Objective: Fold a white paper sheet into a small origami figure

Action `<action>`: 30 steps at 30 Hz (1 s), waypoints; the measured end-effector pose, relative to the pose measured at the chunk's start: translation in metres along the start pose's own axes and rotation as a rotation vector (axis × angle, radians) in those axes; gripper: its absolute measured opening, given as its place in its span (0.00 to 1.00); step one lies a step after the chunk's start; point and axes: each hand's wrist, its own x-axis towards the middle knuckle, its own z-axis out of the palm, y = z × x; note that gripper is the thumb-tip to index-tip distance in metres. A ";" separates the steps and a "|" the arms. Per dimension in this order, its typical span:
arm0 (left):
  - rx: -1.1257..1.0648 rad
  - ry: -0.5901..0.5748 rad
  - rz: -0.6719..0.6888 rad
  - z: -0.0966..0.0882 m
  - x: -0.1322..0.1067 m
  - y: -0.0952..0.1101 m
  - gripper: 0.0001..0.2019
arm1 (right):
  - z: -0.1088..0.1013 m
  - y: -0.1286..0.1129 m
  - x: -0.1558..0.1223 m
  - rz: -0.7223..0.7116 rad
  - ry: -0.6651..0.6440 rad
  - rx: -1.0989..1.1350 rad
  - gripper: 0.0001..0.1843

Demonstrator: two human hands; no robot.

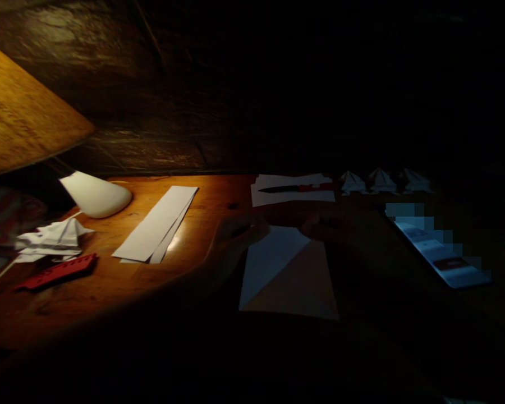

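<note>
A sheet of white paper (288,275) with diagonal creases is tilted up in front of me over the wooden table. My left hand (238,235) closes on its far left corner, the fingers bent at the edge. At the far right corner, my right hand (326,224) pinches the paper; it is very dark and the fingers show only faintly. Most of the sheet lies in shadow, with one diagonal line dividing a lighter part from a darker part.
Paper strips (157,224) lie left of centre. A knife (294,188) rests on paper sheets (269,199) at the back, beside several folded paper figures (381,182). A phone (441,252) lies right. Left are a lamp (96,196), crumpled paper (53,238) and a red object (59,272).
</note>
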 end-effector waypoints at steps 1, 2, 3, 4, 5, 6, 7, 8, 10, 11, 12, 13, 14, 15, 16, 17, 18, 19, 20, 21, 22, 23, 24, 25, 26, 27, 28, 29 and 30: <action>-0.009 -0.016 -0.030 0.000 0.002 -0.001 0.14 | -0.002 0.004 0.002 0.017 -0.050 0.021 0.14; -0.010 -0.028 -0.059 -0.001 0.003 -0.001 0.14 | -0.003 0.009 0.005 0.033 -0.112 0.048 0.13; -0.009 -0.043 -0.078 0.000 0.004 -0.002 0.14 | -0.004 0.014 0.007 0.051 -0.172 0.078 0.13; 0.000 -0.065 -0.090 0.000 0.005 -0.003 0.15 | -0.005 0.018 0.009 0.045 -0.196 0.081 0.12; 0.014 -0.096 -0.089 0.001 0.005 -0.005 0.15 | -0.005 0.022 0.011 0.045 -0.239 0.062 0.12; 0.025 -0.131 -0.081 0.001 0.004 -0.007 0.15 | -0.004 0.024 0.012 0.034 -0.258 0.044 0.13; 0.037 -0.173 -0.075 0.002 0.004 -0.009 0.15 | -0.003 0.026 0.013 0.018 -0.265 0.022 0.13; 0.040 -0.213 -0.074 0.002 0.003 -0.012 0.15 | -0.002 0.028 0.013 0.002 -0.269 0.002 0.14; 0.050 -0.272 -0.092 0.003 0.001 -0.017 0.14 | 0.000 0.028 0.012 -0.021 -0.259 -0.028 0.12; 0.055 -0.283 -0.096 0.003 0.001 -0.019 0.14 | 0.001 0.028 0.012 -0.021 -0.255 -0.042 0.11; 0.064 -0.287 -0.097 0.002 0.001 -0.021 0.15 | 0.002 0.028 0.011 -0.016 -0.253 -0.054 0.10; 0.074 -0.284 -0.090 0.002 0.001 -0.023 0.15 | 0.003 0.028 0.011 -0.012 -0.247 -0.064 0.10; 0.086 -0.270 -0.079 0.002 0.001 -0.024 0.16 | 0.003 0.029 0.010 -0.012 -0.237 -0.071 0.09; 0.098 -0.253 -0.068 0.001 0.002 -0.025 0.17 | 0.004 0.029 0.010 -0.017 -0.223 -0.075 0.09; 0.111 -0.238 -0.057 0.001 0.002 -0.026 0.18 | 0.005 0.029 0.010 -0.024 -0.210 -0.079 0.09; 0.122 -0.223 -0.047 0.001 0.003 -0.026 0.19 | 0.005 0.030 0.010 -0.029 -0.198 -0.083 0.09; 0.129 -0.213 -0.040 0.001 0.004 -0.027 0.19 | 0.006 0.030 0.010 -0.029 -0.188 -0.087 0.10; 0.130 -0.205 -0.034 0.001 0.004 -0.027 0.18 | 0.006 0.030 0.011 -0.027 -0.182 -0.090 0.10; 0.130 -0.205 -0.028 0.001 0.005 -0.027 0.18 | 0.006 0.031 0.011 -0.025 -0.181 -0.095 0.10; 0.128 -0.207 -0.021 0.001 0.005 -0.027 0.18 | 0.007 0.031 0.011 -0.027 -0.185 -0.100 0.10; 0.126 -0.211 -0.017 0.001 0.005 -0.026 0.18 | 0.007 0.031 0.011 -0.031 -0.189 -0.101 0.10; 0.123 -0.215 -0.015 0.002 0.005 -0.025 0.18 | 0.007 0.032 0.011 -0.036 -0.198 -0.100 0.10; 0.119 -0.219 -0.017 0.002 0.005 -0.024 0.18 | 0.007 0.032 0.011 -0.036 -0.208 -0.096 0.10; 0.118 -0.225 -0.025 0.003 0.004 -0.022 0.17 | 0.006 0.032 0.011 -0.033 -0.217 -0.088 0.10; 0.119 -0.233 -0.036 0.004 0.003 -0.020 0.17 | 0.006 0.032 0.010 -0.028 -0.224 -0.082 0.10; 0.125 -0.241 -0.049 0.005 0.002 -0.017 0.16 | 0.006 0.031 0.010 -0.026 -0.230 -0.084 0.10; 0.133 -0.250 -0.063 0.005 0.001 -0.015 0.15 | 0.007 0.031 0.010 -0.030 -0.231 -0.093 0.09; 0.139 -0.254 -0.073 0.006 0.001 -0.014 0.14 | 0.007 0.031 0.009 -0.038 -0.229 -0.104 0.09; 0.142 -0.255 -0.082 0.006 0.000 -0.012 0.14 | 0.007 0.031 0.009 -0.053 -0.224 -0.120 0.08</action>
